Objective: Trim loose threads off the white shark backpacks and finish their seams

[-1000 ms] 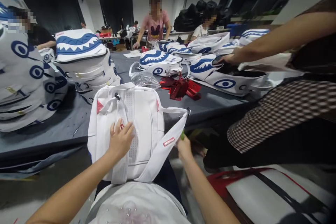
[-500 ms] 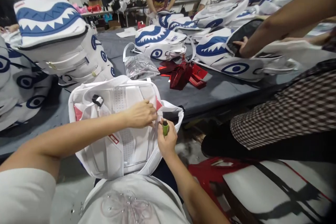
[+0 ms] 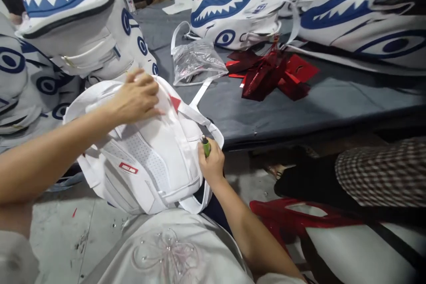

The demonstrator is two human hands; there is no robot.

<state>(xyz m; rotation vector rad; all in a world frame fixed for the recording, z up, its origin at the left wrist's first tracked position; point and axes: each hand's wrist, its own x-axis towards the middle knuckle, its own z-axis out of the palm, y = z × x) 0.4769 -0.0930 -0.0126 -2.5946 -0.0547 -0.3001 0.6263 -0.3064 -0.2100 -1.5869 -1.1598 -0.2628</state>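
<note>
A grey table (image 3: pixel 299 106) runs across the far side, crowded with shark-face backpacks (image 3: pixel 233 17) — a stack of them at far left (image 3: pixel 66 22) too. Near its middle lie a clear plastic bag (image 3: pixel 196 60) and a heap of red tags (image 3: pixel 269 75). The white backpack (image 3: pixel 149 159) rests back-panel up between the table edge and my lap. My left hand (image 3: pixel 136 97) lies curled over its far top edge, fingers pressing on the fabric. My right hand (image 3: pixel 209 164) is at the bag's right side, just beside the shoulder strap (image 3: pixel 199 117) — closed around a green lighter (image 3: pixel 206 146), its tip pointing up at the strap.
</note>
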